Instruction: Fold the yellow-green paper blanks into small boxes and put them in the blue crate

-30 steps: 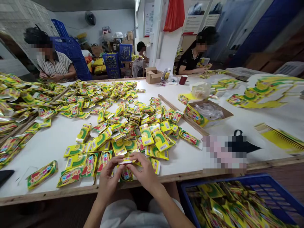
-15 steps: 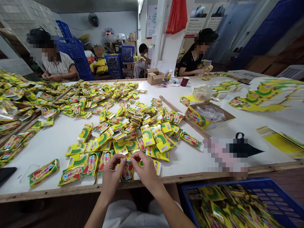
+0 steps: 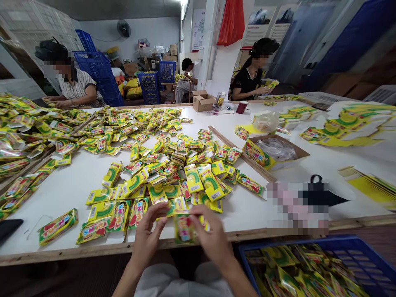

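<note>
In the head view, my right hand (image 3: 213,231) pinches a small yellow-green printed candy box (image 3: 183,232) near its upper right side, at the table's front edge. The box hangs upright and is slightly blurred. Just left of it, my left hand (image 3: 150,231) is apart from the box, its fingers curled loosely and its thumb separated from them. Right in front of both hands lies a heap of similar boxes (image 3: 193,178), some with barcodes facing up. Several more boxes (image 3: 119,214) lie flat to the left of my left hand.
A blue crate (image 3: 359,241) holding many boxes stands below the table edge on the right. A wooden strip (image 3: 241,154) and an open carton with clear plastic (image 3: 278,150) lie beyond the heap. Co-workers (image 3: 253,78) sit across the table. A dark phone-like object (image 3: 9,229) lies far left.
My left hand has come off the candy box, its thumb and fingers parting. My right hand has carried the box slightly right and toward me.
</note>
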A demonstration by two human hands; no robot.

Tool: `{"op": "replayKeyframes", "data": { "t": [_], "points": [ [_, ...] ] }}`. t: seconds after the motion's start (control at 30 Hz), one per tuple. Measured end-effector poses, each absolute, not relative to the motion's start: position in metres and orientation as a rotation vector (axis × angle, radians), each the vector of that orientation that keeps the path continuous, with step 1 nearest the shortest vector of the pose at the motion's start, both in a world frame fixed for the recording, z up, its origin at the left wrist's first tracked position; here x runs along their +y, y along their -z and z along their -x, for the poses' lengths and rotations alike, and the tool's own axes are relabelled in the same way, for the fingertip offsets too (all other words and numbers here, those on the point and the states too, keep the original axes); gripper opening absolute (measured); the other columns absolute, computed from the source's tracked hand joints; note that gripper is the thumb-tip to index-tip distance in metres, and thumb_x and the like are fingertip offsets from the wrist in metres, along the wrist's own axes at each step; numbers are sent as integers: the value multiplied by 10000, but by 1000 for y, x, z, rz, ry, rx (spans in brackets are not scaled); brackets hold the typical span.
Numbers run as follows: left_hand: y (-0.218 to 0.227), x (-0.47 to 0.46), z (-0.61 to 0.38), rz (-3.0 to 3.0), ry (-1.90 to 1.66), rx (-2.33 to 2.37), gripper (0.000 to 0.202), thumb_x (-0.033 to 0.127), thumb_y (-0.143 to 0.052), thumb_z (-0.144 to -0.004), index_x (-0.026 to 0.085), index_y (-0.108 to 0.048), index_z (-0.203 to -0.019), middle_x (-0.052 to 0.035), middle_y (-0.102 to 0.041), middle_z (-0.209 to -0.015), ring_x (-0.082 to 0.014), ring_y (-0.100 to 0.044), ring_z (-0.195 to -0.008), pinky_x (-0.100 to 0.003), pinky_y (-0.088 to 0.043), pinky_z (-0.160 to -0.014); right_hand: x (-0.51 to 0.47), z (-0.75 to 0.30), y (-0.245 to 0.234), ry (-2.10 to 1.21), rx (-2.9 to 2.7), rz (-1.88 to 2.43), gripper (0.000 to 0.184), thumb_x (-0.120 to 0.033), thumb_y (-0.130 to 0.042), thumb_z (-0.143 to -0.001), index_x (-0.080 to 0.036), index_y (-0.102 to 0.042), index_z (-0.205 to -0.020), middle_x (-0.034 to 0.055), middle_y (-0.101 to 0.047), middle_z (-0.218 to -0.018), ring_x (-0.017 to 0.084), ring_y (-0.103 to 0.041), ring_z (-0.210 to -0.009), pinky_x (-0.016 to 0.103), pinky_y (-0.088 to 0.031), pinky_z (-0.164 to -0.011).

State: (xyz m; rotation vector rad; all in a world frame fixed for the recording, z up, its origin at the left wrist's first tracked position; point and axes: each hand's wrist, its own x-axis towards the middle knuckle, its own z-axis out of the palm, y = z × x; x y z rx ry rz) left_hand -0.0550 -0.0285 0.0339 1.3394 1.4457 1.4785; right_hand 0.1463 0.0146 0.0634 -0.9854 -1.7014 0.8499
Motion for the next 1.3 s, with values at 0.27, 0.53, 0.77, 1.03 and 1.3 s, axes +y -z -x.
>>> {"op": "replayKeyframes", "data": {
  "t": [0.27,0.53,0.77,1.03,1.3],
  "points": [
    [-13,-12,53,-1965,-1165,1720,284,206,-577,-864,240,-631,-1140,-94,-654,-1176,-272,-592,-1123,-433,-483,-950,10,-320,-99,-573,-2026,1589,276,-517,-627,-760,-258,-663,-672,89,-702,-721,258,-667,-671,327,-528,-604],
    [-10,3,49,-2293,-894,1902,369,95,-518,-859,226,-608,-1193,-101,-706,-1037,-287,-618,-979,-444,-472,-869,9,-197,-77,-963,-1996,1191,171,-299,-515,-892,-233,-636,-792,37,-702,-790,206,-665,-741,290,-537,-684],
    [-24,-28,52,-1588,-1433,1671,275,289,-590,-879,234,-542,-1144,-92,-620,-1166,-214,-657,-983,-324,-533,-816,13,-138,-43,-1048,-1695,1016,200,-240,-545,-899,-225,-591,-1093,65,-679,-1060,205,-656,-956,315,-528,-846],
    [-12,-35,50,-1429,-1377,1509,283,320,-581,-883,244,-563,-1155,-90,-671,-1145,-236,-673,-1030,-342,-552,-855,13,-113,-19,-1071,-1649,961,205,-218,-571,-882,-235,-566,-1086,34,-693,-959,179,-671,-855,273,-545,-764],
    [-11,-32,57,-1584,-1288,1545,202,229,-514,-910,229,-624,-1079,-97,-672,-1161,-244,-642,-1077,-377,-510,-934,25,-104,-28,-1003,-1800,897,157,-220,-535,-908,-225,-690,-879,47,-700,-901,205,-663,-891,295,-521,-795]
  ]
}}
